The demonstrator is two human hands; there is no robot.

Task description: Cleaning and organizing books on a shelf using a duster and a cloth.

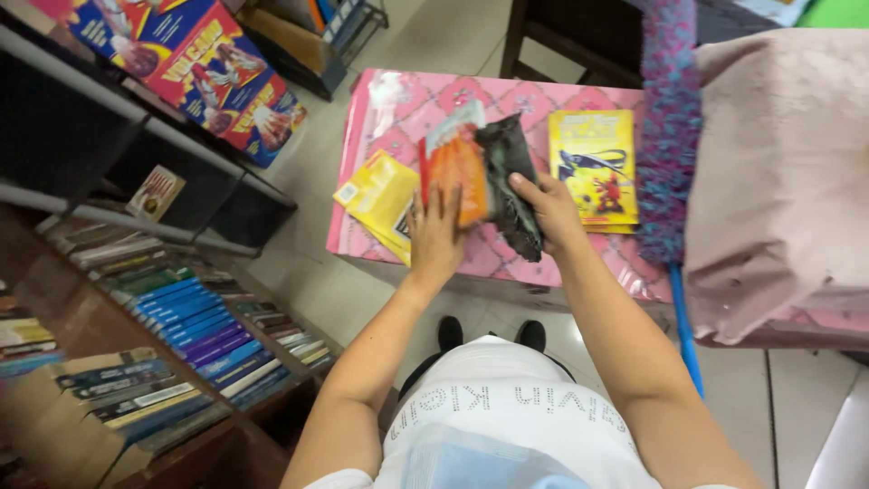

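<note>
Two hands are busy over the pink-patterned desk (579, 95) in front of me. My left hand (436, 237) lies flat and open against the cover of an orange book (454, 167), bracing it so it stands tilted on its edge instead of falling over. My right hand (548, 210) is closed around a dark crumpled cloth (509, 177), pressing it against the book's other side, thumb on top; held like that, the cloth can rub the cover while the other palm takes the push.

Just left of the orange book lies a yellow book (378, 195), flat on the desk and partly under my left wrist. To the right lies another yellow book with a cartoon cover (593, 163), flat and apart from my hands. A fluffy purple-and-blue duster (670, 136) with a blue handle leans at the desk's right side, next to a pale pink cloth (778, 172) draped there. Low shelves (181, 317) packed with book spines stand to my left.
</note>
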